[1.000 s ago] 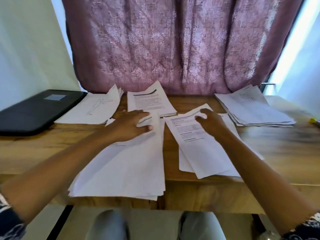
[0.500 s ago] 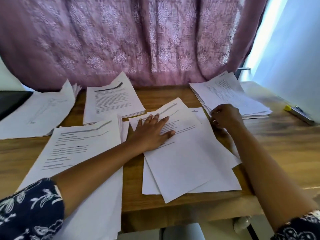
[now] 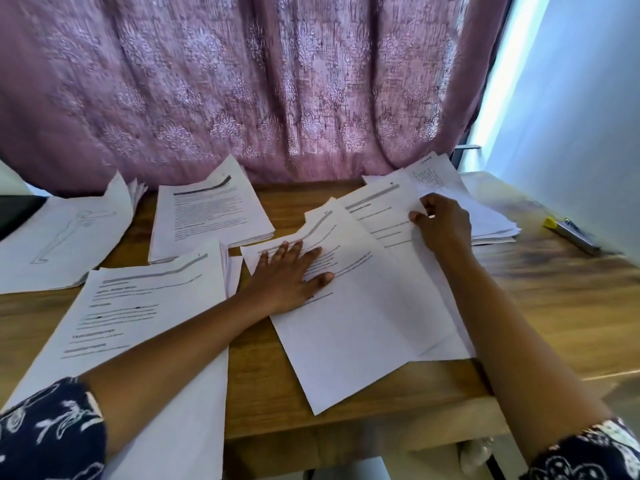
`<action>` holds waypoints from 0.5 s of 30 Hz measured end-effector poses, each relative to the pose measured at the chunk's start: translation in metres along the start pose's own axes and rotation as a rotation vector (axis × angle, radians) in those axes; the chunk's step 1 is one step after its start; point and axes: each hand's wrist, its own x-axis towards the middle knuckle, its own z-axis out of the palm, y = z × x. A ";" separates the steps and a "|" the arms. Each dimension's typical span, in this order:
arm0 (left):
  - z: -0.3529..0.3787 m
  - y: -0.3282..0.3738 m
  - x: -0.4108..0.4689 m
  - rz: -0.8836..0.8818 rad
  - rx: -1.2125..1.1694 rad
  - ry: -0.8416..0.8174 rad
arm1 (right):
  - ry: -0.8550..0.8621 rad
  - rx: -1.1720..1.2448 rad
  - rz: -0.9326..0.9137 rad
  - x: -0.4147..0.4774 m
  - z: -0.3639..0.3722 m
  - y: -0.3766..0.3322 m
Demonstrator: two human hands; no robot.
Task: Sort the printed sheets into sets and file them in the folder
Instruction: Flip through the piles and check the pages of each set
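Several stacks of printed sheets lie on the wooden table (image 3: pixel 540 306). My left hand (image 3: pixel 291 275) presses flat, fingers straight, on the top sheet of the middle pile (image 3: pixel 349 327). My right hand (image 3: pixel 443 223) pinches the right edge of a printed sheet (image 3: pixel 381 209) that lies partly over the middle pile and the far-right stack (image 3: pixel 485 216). A near-left stack (image 3: pixel 138 327) lies under my left forearm. Behind it sit a back-middle stack (image 3: pixel 211 216) and a stack with a line drawing (image 3: pixel 65 237). The black folder (image 3: pixel 17 213) shows only as a corner at the far left.
A pink patterned curtain (image 3: pixel 242 81) hangs right behind the table. A yellow-capped pen or marker (image 3: pixel 571 233) lies near the table's right edge by the white wall. The near-left stack and the middle pile overhang the table's front edge.
My right hand has taken a sheet from by the far-right stack and drawn it left over the middle pile. My left hand stays flat on the middle pile. The view shifted slightly.
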 end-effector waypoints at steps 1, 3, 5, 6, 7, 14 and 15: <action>0.000 0.000 0.001 -0.006 0.006 -0.009 | 0.055 -0.027 -0.019 0.000 -0.005 -0.005; -0.002 0.001 0.002 -0.020 0.023 -0.025 | 0.185 -0.067 -0.086 -0.001 -0.016 -0.014; -0.006 0.002 0.004 -0.033 0.029 -0.035 | 0.363 -0.118 -0.234 -0.002 -0.031 -0.028; -0.007 0.003 0.005 -0.039 0.034 -0.040 | 0.465 -0.149 -0.330 -0.002 -0.039 -0.037; -0.009 0.003 0.007 -0.047 0.042 -0.046 | 0.574 -0.169 -0.437 -0.002 -0.047 -0.046; -0.055 0.013 -0.009 -0.034 -0.318 0.006 | 0.806 -0.285 -1.306 -0.016 -0.095 -0.116; -0.069 0.014 -0.017 -0.019 -0.372 0.093 | 0.790 -0.268 -1.334 -0.023 -0.097 -0.126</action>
